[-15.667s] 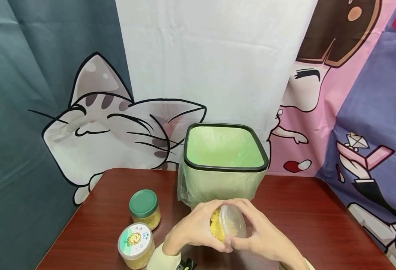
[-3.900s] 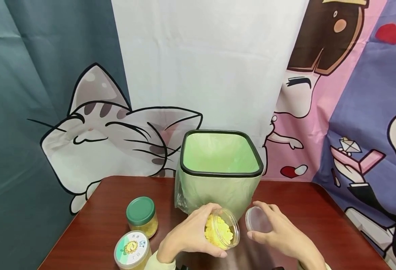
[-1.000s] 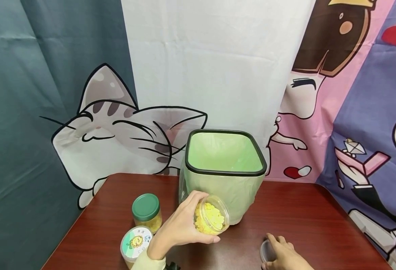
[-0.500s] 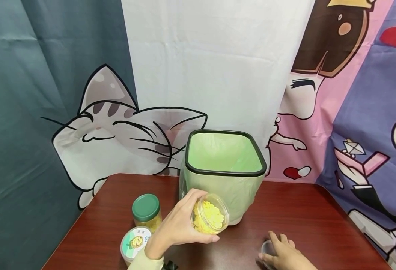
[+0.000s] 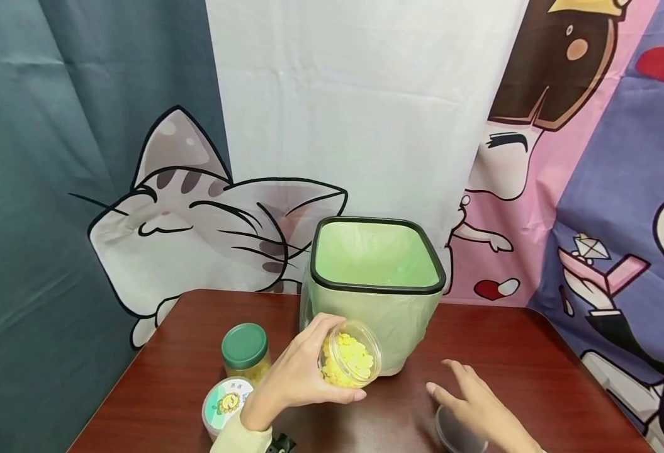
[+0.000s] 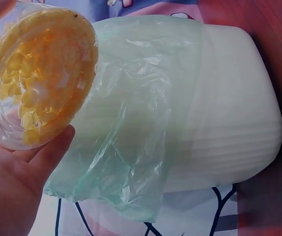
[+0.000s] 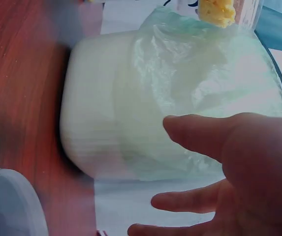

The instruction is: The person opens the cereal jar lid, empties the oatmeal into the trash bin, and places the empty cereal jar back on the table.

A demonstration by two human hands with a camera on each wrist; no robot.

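Printed cloth [image 5: 337, 113] at the back, with a smiling cartoon cat [image 5: 179, 251] at ten o'clock and pink and purple panels at two; before it, a reddish-brown desk [image 5: 167, 377]. At the centre of the clock, twelve being straight away from the person, a clear jar [image 5: 376, 350] of yellow pieces [image 5: 354, 357], raised off the desk and tilted, mouth facing the head camera. Around its side, the left hand [image 5: 300, 374], fingers clamped on the jar, a pale sleeve [image 5: 243, 437] below. Beyond, at one o'clock, a pale green bin [image 5: 365, 321] with a black rim [image 5: 379, 289], upright on the desk, thin plastic bag [image 6: 126, 113] draped over its outer wall. At nine, a jar with a green lid [image 5: 245, 345], upright, yellow inside; at eight, just beside and nearer the person, a jar with a picture label [image 5: 226, 402] on top, partly hidden by the left wrist. At four, on the desk, a clear lid [image 5: 461, 434]. Above it, the right hand [image 5: 481, 406], fingers straight and spread apart; in the right wrist view, bin behind them, lid well apart at eight.
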